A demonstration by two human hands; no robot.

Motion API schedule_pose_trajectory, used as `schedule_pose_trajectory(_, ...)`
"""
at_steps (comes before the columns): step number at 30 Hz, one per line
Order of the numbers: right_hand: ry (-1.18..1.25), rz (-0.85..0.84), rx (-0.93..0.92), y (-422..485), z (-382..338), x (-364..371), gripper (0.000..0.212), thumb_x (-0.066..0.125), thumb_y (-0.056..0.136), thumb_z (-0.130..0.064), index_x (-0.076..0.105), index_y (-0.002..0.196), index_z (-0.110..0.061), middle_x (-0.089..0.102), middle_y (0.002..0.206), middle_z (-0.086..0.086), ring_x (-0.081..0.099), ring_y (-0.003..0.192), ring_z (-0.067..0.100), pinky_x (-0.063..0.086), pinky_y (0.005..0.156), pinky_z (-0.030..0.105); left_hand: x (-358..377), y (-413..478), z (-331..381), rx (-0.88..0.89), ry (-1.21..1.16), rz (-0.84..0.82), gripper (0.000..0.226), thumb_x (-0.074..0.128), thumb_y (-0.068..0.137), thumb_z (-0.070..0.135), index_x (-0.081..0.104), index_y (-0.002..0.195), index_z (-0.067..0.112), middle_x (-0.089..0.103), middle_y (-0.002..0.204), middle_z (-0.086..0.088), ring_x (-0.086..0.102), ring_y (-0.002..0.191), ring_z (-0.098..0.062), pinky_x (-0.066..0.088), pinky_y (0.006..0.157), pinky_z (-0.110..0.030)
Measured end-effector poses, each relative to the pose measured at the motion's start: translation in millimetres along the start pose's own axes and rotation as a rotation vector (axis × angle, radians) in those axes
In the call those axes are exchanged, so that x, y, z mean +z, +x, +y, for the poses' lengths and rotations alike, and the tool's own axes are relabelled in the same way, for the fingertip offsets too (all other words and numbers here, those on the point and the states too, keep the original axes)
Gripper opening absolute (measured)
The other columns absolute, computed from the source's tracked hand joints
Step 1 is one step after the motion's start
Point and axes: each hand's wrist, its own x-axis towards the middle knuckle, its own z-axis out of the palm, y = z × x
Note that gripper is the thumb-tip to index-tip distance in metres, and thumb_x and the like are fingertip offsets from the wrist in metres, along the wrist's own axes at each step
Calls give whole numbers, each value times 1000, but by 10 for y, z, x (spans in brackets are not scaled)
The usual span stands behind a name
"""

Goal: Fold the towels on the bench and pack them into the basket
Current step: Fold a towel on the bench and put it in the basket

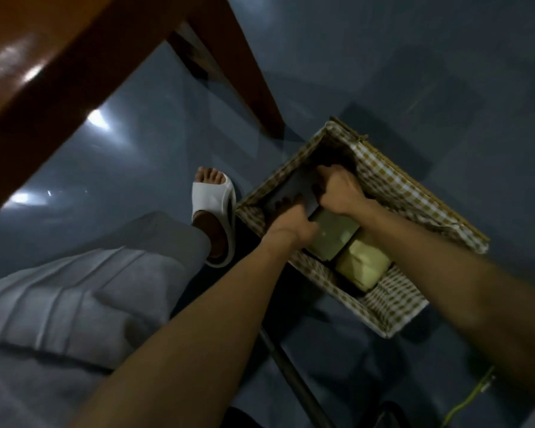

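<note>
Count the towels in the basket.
3: a dark towel at the far end of the basket, a green towel in the middle, a yellow towel at the near end. More may be hidden underneath.

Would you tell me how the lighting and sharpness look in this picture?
Head view: dim overall; glare patches on the glossy bench and floor; left hand and right hand, gripping the dark towel in the basket, are soft and shadowed; wide-angle stretch on the forearms.

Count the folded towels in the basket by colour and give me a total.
Dark grey towel: 1
Olive green towel: 1
Yellow towel: 1
Total: 3, all inside the basket.
</note>
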Motion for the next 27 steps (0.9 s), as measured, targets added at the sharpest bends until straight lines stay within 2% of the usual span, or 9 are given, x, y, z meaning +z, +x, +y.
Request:
schedule_pose_trajectory(3,6,70,-9,-173,-104,-214,45,64,84,-16,61,129,-10,58,120,22,60,103,42,54,83,44,-152,-221,-19,90,31,-32,55,51,98,36,49,147,11,56,142,-15,54,130,-34,44,102,-42)
schedule_pose_trajectory(6,24,98,-52,-322,-280,-366,9,57,88,-19,53,91,-11,49,99,10,54,96,35,43,73,40,-426,-484,-98,140,-22,37,38,55,102,29,58,131,4,62,128,-16,60,114,-36,51,92,-48)
schedule_pose_trajectory(8,33,127,-97,-392,-453,-461,15,58,89,-22,44,85,-17,46,92,4,54,94,33,40,72,37,-640,-674,-181,163,-54,137,41,59,100,31,54,133,7,61,130,-14,59,114,-35,52,96,-50)
schedule_pose_trajectory(11,48,181,-170,-497,-853,-663,24,60,86,-34,63,99,-14,61,97,7,62,96,31,52,78,41,-1057,-962,-252,223,-9,230,53,60,96,42,48,140,15,58,137,-11,56,122,-32,48,101,-48)
schedule_pose_trajectory(14,72,223,-235,-579,-1283,-903,34,71,89,-29,69,118,-10,67,109,12,64,102,32,54,88,47,-1562,-1278,-243,230,158,191,63,57,95,54,39,147,23,48,144,-6,48,132,-28,42,106,-49)
schedule_pose_trajectory(17,114,288,-291,-691,-1776,-1211,32,75,88,-26,69,116,-11,68,110,13,66,99,31,55,90,44,-2067,-1671,-280,271,307,308,65,59,100,47,35,153,20,44,147,-12,44,134,-34,42,108,-54)
schedule_pose_trajectory(21,176,417,-384,-861,-2405,-1554,22,74,87,-28,72,106,-17,69,102,4,67,87,20,58,85,39,-2561,-2263,-407,350,341,565,49,63,99,41,49,142,22,53,134,-7,52,121,-28,48,98,-46)
schedule_pose_trajectory(24,134,457,-465,-955,-2909,-1720,23,72,85,-36,73,106,-26,67,101,-4,66,87,15,57,81,34,-2854,-2633,-669,301,309,789,44,63,95,45,55,133,23,57,123,-4,58,110,-26,50,88,-42)
schedule_pose_trajectory(27,62,447,-545,-1000,-3443,-1804,29,71,85,-39,71,111,-25,64,102,-8,62,88,12,54,81,31,-3082,-2925,-1076,203,275,871,57,65,93,52,51,141,24,54,133,-7,55,120,-30,51,97,-46)
